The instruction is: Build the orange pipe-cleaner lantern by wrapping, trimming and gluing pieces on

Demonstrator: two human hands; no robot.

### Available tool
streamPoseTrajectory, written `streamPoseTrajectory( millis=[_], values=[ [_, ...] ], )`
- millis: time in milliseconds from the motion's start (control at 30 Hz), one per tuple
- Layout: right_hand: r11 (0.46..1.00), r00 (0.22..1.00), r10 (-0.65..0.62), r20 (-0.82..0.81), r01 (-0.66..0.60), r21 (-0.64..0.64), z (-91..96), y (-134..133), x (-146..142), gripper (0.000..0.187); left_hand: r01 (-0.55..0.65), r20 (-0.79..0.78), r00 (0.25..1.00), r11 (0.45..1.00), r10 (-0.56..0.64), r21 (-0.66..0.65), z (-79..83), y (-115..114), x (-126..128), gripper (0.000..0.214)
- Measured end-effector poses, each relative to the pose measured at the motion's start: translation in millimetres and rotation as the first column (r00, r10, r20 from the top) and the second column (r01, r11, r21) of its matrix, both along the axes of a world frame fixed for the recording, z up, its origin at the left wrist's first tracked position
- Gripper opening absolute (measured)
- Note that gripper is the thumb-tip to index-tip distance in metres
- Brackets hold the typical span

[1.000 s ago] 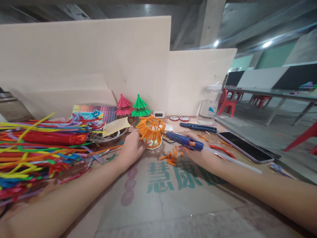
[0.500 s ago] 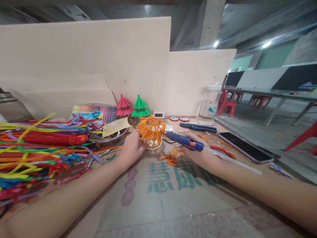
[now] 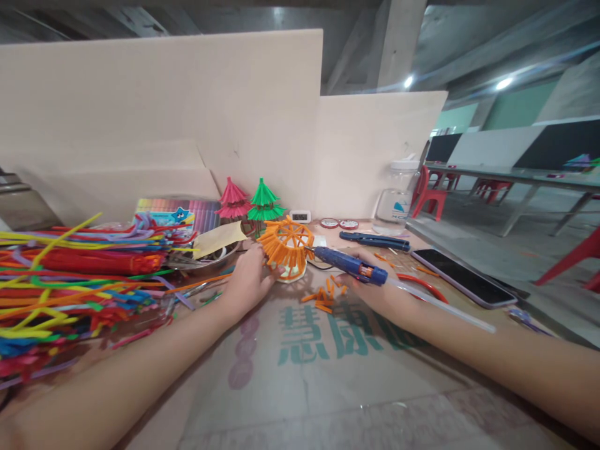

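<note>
My left hand (image 3: pixel 249 279) is closed on the left side of an orange pipe-cleaner frame (image 3: pixel 281 247), built like a small round roof with spokes. Beneath it lies a pale round base (image 3: pixel 291 275). My right hand (image 3: pixel 363 281) grips a blue hot glue gun (image 3: pixel 349 264), a clear glue stick jutting from its back. The gun's nozzle touches or almost touches the frame's right edge; I cannot tell which. Short orange pipe-cleaner pieces (image 3: pixel 323 299) lie scattered between my hands. Behind the frame stand a pink pagoda-like piece (image 3: pixel 233 199) and a green one (image 3: pixel 263 200).
Piled pipe cleaners (image 3: pixel 79 275) cover the left side, with a metal bowl (image 3: pixel 206 262) and a marker set (image 3: pixel 178 212) beyond. To the right are pliers-like blue cutters (image 3: pixel 375 240), a phone (image 3: pixel 464 278) and a clear bottle (image 3: pixel 396 197). A tall board (image 3: pixel 234 112) closes off the back.
Almost nothing differs. The glue gun and the orange frame have barely shifted in my hands, and the camera view has tipped slightly.
</note>
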State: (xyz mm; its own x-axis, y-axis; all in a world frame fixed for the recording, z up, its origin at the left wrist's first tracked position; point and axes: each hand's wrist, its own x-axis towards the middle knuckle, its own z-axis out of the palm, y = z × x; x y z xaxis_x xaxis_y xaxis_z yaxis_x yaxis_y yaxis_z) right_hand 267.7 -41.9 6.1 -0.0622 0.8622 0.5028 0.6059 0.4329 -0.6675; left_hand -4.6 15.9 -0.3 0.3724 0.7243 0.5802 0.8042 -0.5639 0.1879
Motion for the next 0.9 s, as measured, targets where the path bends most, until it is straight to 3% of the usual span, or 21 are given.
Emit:
streamPoseTrajectory(
  millis=[900],
  values=[
    [0.999, 1.000, 0.013, -0.024, -0.014, -0.046, 0.7, -1.8, -1.6, 0.025, 0.063, 0.093, 0.994, 0.993, -0.054, -0.097, 1.9, 1.1, 0.6, 0.024]
  ],
)
